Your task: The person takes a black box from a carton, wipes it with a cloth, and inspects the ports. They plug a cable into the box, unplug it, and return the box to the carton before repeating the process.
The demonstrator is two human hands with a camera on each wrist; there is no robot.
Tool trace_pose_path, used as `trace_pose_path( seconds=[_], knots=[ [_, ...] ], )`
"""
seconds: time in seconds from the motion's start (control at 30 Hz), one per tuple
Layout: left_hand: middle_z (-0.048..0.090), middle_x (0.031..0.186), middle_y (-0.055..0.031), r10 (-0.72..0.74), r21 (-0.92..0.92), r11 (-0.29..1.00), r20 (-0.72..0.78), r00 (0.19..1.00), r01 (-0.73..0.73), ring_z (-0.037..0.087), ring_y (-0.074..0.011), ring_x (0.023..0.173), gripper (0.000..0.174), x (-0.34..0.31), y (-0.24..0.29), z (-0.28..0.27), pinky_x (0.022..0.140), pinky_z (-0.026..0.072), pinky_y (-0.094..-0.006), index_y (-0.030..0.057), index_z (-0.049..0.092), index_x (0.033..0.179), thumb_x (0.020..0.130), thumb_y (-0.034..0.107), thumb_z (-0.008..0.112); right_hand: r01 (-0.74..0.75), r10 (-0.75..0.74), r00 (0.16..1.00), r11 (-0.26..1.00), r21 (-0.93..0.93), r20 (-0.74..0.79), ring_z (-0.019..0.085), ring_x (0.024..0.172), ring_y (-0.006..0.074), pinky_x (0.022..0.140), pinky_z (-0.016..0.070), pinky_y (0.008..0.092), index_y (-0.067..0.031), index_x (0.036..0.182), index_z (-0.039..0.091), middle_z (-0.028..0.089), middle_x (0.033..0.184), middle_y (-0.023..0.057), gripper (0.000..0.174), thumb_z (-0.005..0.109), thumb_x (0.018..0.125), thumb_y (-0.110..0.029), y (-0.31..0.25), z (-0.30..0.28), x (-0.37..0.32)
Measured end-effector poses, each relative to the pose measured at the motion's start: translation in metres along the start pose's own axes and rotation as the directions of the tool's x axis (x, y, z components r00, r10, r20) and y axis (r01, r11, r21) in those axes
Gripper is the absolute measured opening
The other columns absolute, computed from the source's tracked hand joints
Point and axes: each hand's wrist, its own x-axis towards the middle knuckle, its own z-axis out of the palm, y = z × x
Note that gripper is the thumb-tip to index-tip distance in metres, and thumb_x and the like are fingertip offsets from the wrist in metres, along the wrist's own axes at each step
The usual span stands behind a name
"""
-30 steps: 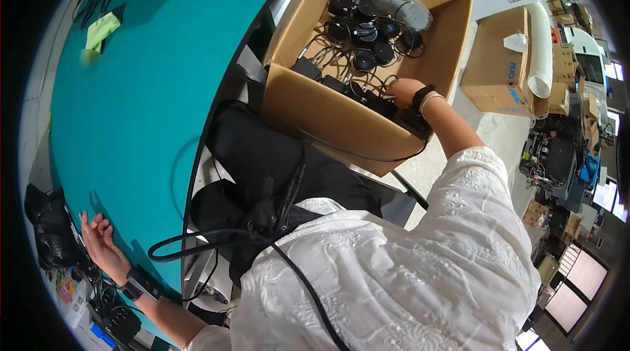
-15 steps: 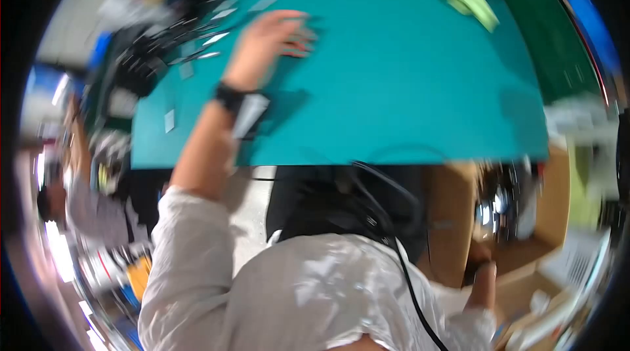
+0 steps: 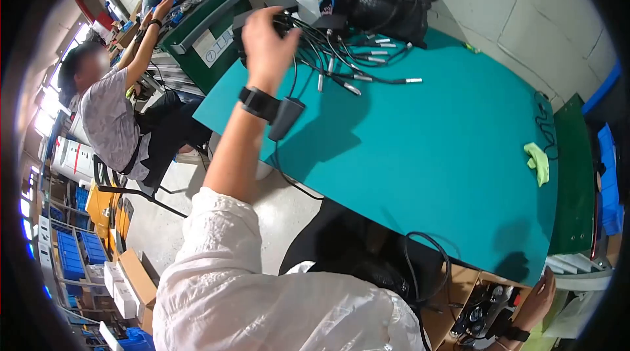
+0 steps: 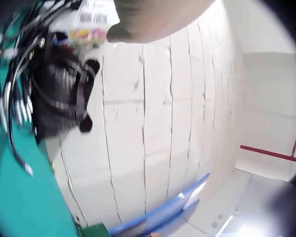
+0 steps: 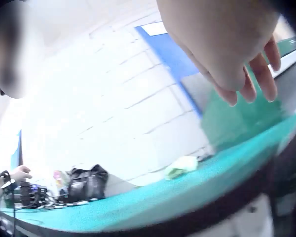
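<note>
The cables lie in a loose tangle on the teal worktop, at its far left end, next to the left hand. They are thin and mostly black, with some greyer lengths, and cross one another before fanning out. Straight silvery tips finish many of them, pointing several ways; one cable reaches farther right than the others. Black blocks with squared edges sit among them, some partly hidden by the left hand. That hand is over the near part of the heap, thumb apart from the fingers; whether its grip has hold of anything, I cannot tell.

The right hand is beside the worktop's right end, near the cardboard box; its grip is released, fingers extended and holding nothing. A shiny black bag stands just behind the cables, and a yellow-green cloth lies well apart from them.
</note>
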Motion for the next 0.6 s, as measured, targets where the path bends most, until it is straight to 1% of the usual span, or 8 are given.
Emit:
trace_pose_path(
  seconds=[0.07, 0.17, 0.23, 0.27, 0.33, 0.47, 0.5, 0.6],
  knots=[
    [0.055, 0.117, -0.0183, -0.120, 0.192, 0.973, -0.047, 0.992, 0.127, 0.050, -0.0340, 0.115, 0.058, 0.012, -0.048, -0.013, 0.099, 0.0393, -0.0424, 0.0019, 0.055, 0.117, 0.068, 0.022, 0.079, 0.061, -0.057, 0.995, 0.997, 0.043, -0.081, 0.062, 0.095, 0.0324, 0.080, 0.0491, 0.0386, -0.0034, 0.112, 0.062, 0.066, 0.105, 0.0146, 0.023, 0.049, 0.094, -0.008, -0.047, -0.017, 0.025],
    [0.048, 0.130, -0.0218, -0.163, 0.295, 0.944, 0.027, 0.986, 0.148, 0.046, -0.0353, 0.122, 0.078, 0.032, -0.121, -0.019, 0.104, 0.0363, -0.0411, 0.0014, 0.047, 0.130, 0.067, 0.032, 0.081, 0.198, -0.164, 0.969, 0.963, 0.182, -0.185, 0.063, 0.090, 0.0337, 0.076, 0.0498, 0.0389, -0.0031, 0.106, 0.064, 0.066, 0.099, 0.0157, 0.019, 0.051, 0.092, -0.005, -0.093, -0.023, 0.051],
    [0.043, 0.137, -0.0238, -0.261, 0.117, 0.965, 0.304, 0.916, 0.236, 0.040, -0.0374, 0.129, 0.095, 0.044, -0.156, -0.015, 0.107, 0.0338, -0.0403, -0.0028, 0.037, 0.138, 0.065, 0.040, 0.082, 0.256, -0.221, 0.959, 0.946, 0.201, -0.179, 0.063, 0.088, 0.0332, 0.074, 0.0503, 0.0383, -0.0035, 0.103, 0.064, 0.066, 0.098, 0.0157, 0.018, 0.052, 0.090, -0.005, -0.125, -0.020, 0.061],
    [0.043, 0.137, -0.0238, -0.263, 0.110, 0.964, 0.297, 0.918, 0.241, 0.040, -0.0374, 0.129, 0.095, 0.044, -0.170, -0.010, 0.107, 0.0338, -0.0403, -0.0028, 0.037, 0.138, 0.065, 0.040, 0.082, 0.308, -0.276, 0.947, 0.926, 0.220, -0.163, 0.064, 0.085, 0.0326, 0.073, 0.0508, 0.0377, -0.0039, 0.101, 0.065, 0.066, 0.097, 0.0157, 0.017, 0.053, 0.088, -0.004, -0.140, -0.018, 0.064],
    [0.040, 0.140, -0.0253, -0.253, 0.023, 0.960, 0.494, 0.832, 0.278, 0.039, -0.0369, 0.131, 0.103, 0.045, -0.188, 0.001, 0.108, 0.0333, -0.0393, -0.0052, 0.032, 0.141, 0.064, 0.041, 0.084, 0.400, -0.358, 0.913, 0.879, 0.257, -0.197, 0.064, 0.082, 0.0320, 0.071, 0.0509, 0.0380, -0.0048, 0.098, 0.065, 0.066, 0.093, 0.0151, 0.016, 0.055, 0.085, -0.004, -0.167, -0.008, 0.061],
    [0.046, 0.135, -0.0243, -0.210, -0.286, 0.841, 0.610, 0.764, 0.460, 0.046, -0.0309, 0.125, 0.101, 0.040, -0.194, 0.013, 0.105, 0.0353, -0.0346, -0.0014, 0.032, 0.142, 0.065, 0.035, 0.085, 0.604, -0.579, 0.797, 0.767, 0.217, -0.172, 0.063, 0.073, 0.0307, 0.064, 0.0500, 0.0395, -0.0074, 0.091, 0.065, 0.065, 0.080, 0.0118, 0.014, 0.061, 0.078, -0.005, -0.207, 0.003, 0.056],
    [0.050, 0.130, -0.0223, -0.166, -0.268, 0.887, 0.576, 0.800, 0.376, 0.049, -0.0298, 0.121, 0.096, 0.037, -0.190, 0.010, 0.103, 0.0374, -0.0337, 0.0005, 0.036, 0.140, 0.065, 0.033, 0.085, 0.598, -0.575, 0.802, 0.773, 0.213, -0.162, 0.063, 0.073, 0.0307, 0.064, 0.0500, 0.0395, -0.0074, 0.091, 0.065, 0.065, 0.080, 0.0118, 0.014, 0.061, 0.078, -0.005, -0.214, 0.001, 0.054],
    [0.053, 0.126, -0.0211, -0.170, -0.229, 0.905, 0.576, 0.800, 0.358, 0.051, -0.0289, 0.118, 0.090, 0.037, -0.184, 0.003, 0.101, 0.0390, -0.0341, 0.0002, 0.040, 0.136, 0.064, 0.031, 0.086, 0.603, -0.594, 0.796, 0.761, 0.240, -0.115, 0.061, 0.068, 0.0312, 0.061, 0.0485, 0.0404, -0.0081, 0.091, 0.066, 0.063, 0.074, 0.0111, 0.014, 0.061, 0.078, -0.005, -0.223, 0.004, 0.050]
  ],
)
